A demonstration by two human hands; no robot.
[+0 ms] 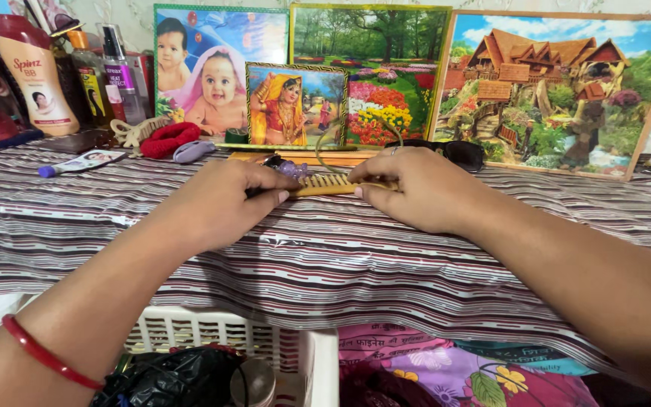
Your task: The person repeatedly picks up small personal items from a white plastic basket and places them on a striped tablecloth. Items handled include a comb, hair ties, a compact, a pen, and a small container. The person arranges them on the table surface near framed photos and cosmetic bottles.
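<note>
I see both hands meeting over a wooden comb (331, 185) that lies across the middle of the shelf, on a striped plastic cover (325, 256). The left hand (224, 203) is curled around the comb's left end, thumb pressed along its lower edge and fingers folded over the top, so that end is hidden from me. The right hand (416, 188) grips the right end the same way, fingers closed over it and the thumb tucked beneath; only the toothed middle stretch of the comb shows between the two hands. A red bangle (43, 354) sits on the left wrist. Just behind the comb I can make out a small purple bead-like piece (293, 169), and behind the right hand lie dark sunglasses (457, 153). Along the back of the shelf stand several framed pictures: two babies (216, 68), a small one of a figure in yellow and red (295, 105), a flower garden (386, 75) and a wooden house (559, 90). To the far left are lotion and spray bottles (35, 75), a red hair band (169, 139) and a small tube (80, 162) lying flat. Below the shelf's edge sits a white plastic basket (212, 332) holding a black bag (167, 377), with floral cloth (461, 373) beside it.
</note>
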